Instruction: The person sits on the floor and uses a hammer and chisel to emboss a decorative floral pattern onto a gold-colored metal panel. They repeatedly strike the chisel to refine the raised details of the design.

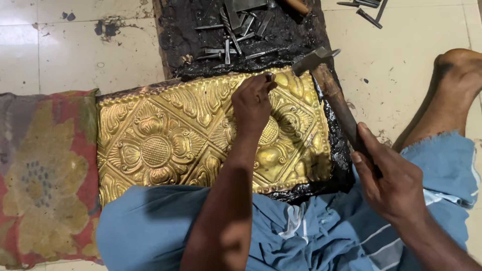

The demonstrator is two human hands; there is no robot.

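Note:
An embossed brass sheet (160, 135) with flower patterns lies on a black pitch board (281, 35) on the floor. My left hand (252, 103) rests on the sheet's upper right part and pinches a small metal punch (269, 77) upright against the brass. My right hand (389, 183) grips the wooden handle of a hammer (331, 90). The hammer's metal head (314, 59) hangs just right of and above the punch.
Several loose metal punches (236, 30) lie on the far part of the pitch board, a few more on the tiled floor (369, 10) at top right. A worn red and yellow cloth (45, 175) lies at left. My blue-clad legs and bare foot (459, 70) frame the board.

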